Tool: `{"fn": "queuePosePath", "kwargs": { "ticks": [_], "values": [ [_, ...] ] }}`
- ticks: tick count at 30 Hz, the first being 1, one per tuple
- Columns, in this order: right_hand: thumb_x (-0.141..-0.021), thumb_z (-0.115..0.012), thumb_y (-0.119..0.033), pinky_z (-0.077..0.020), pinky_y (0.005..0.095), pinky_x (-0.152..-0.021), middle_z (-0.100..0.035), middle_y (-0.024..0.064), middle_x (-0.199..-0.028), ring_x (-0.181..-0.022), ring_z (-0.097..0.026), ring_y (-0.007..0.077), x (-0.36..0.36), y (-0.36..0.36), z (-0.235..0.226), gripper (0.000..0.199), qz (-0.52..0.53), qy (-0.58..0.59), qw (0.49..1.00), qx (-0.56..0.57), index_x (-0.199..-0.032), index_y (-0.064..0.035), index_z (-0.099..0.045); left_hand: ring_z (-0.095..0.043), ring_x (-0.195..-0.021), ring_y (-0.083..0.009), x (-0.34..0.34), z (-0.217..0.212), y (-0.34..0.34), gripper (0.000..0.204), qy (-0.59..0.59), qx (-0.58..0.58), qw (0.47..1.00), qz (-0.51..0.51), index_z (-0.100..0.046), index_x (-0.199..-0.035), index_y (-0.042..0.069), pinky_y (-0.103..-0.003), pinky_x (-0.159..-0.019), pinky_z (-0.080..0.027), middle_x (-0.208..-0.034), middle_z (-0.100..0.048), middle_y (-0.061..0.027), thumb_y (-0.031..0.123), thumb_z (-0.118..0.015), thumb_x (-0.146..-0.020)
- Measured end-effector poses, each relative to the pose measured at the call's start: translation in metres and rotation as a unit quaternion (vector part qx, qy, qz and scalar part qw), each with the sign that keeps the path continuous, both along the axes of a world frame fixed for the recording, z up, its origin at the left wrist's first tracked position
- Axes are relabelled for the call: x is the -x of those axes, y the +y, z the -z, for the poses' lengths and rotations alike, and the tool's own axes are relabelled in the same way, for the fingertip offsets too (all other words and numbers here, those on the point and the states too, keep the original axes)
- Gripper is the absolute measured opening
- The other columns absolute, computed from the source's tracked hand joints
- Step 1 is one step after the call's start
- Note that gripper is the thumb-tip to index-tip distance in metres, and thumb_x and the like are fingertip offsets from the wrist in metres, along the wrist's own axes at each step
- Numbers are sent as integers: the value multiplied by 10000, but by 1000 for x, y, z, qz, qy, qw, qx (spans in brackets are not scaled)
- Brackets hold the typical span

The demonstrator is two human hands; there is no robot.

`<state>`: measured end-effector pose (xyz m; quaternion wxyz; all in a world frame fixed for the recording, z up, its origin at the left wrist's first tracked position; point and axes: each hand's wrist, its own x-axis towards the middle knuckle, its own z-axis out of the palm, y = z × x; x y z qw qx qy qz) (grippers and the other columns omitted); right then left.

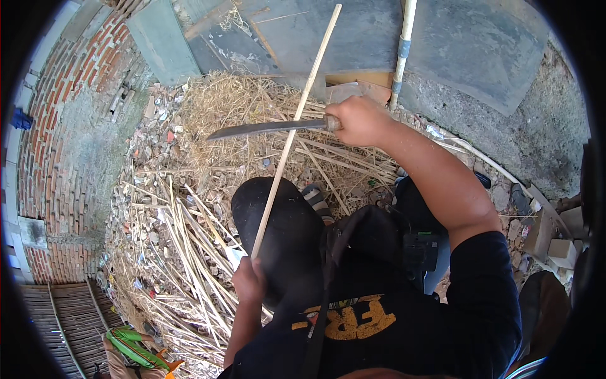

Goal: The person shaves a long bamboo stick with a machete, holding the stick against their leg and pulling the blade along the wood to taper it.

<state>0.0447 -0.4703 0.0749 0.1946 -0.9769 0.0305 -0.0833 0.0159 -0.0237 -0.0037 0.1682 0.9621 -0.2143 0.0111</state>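
Observation:
My left hand (250, 280) is closed round the lower end of a long pale strip of bamboo or wood (276, 180). The strip slants up and away to the right, passing in front of my dark-clothed knee (268, 208). Out ahead, my right hand (363, 121) grips the wooden handle of a machete (268, 128). Its long dark blade points left and crosses the strip at its upper half. Whether the edge bites into the strip or only rests against it, I cannot tell.
Long split strips (189, 252) lie piled at my left. Beyond my knees is a heap of curly shavings (221, 117) on rubble. A brick wall (63, 158) stands left, a grey wall with a white pipe (404, 54) ahead. Another person's green-clad part (136, 347) shows lower left.

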Motion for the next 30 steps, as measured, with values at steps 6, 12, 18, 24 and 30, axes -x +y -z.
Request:
{"fn": "queuePosePath", "kwargs": {
  "ticks": [6, 12, 18, 24, 30],
  "values": [
    [-769, -631, -119, -543, 472, -725, -695, 107, -813, -819, -689, 320, -1, 15, 3, 152, -45, 62, 996, 40, -912, -135, -680, -602, -642, -482, 0, 0, -7, 209, 8, 9, 1000, -1, -520, -841, 49, -558, -565, -456, -677, -606, -256, 225, -561, -946],
    [-789, -611, -147, -549, 464, -771, -712, 115, -898, -901, -685, 335, -11, -39, 20, 212, 145, 2, 989, 6, -987, -130, -684, -600, -602, -459, -6, -11, -7, 218, -23, -25, 999, 9, -536, -851, 46, -541, -544, -463, -657, -601, -240, 240, -589, -935],
    [-783, -612, -161, -543, 464, -786, -709, 132, -949, -946, -681, 319, -5, -4, -4, 249, 47, 103, 993, 31, -1019, -143, -689, -592, -586, -454, -6, -11, -3, 212, -8, -34, 999, 23, -518, -835, 36, -535, -532, -456, -644, -588, -229, 209, -605, -923],
    [-714, -644, -138, -540, 476, -752, -689, 176, -834, -822, -675, 365, -17, -41, 41, 280, 57, -3, 998, -18, -985, -81, -684, -594, -607, -466, -11, 3, -6, 217, -22, -6, 1000, 5, -521, -817, 25, -540, -551, -457, -658, -593, -242, 196, -610, -916],
    [-764, -616, -143, -534, 490, -787, -698, 138, -886, -895, -673, 350, -12, -32, 17, 213, 65, -19, 998, -15, -964, -107, -682, -599, -614, -465, -10, -5, 2, 222, -10, -14, 1000, 21, -532, -822, 24, -534, -554, -458, -665, -594, -248, 210, -599, -923]
  ]
}}
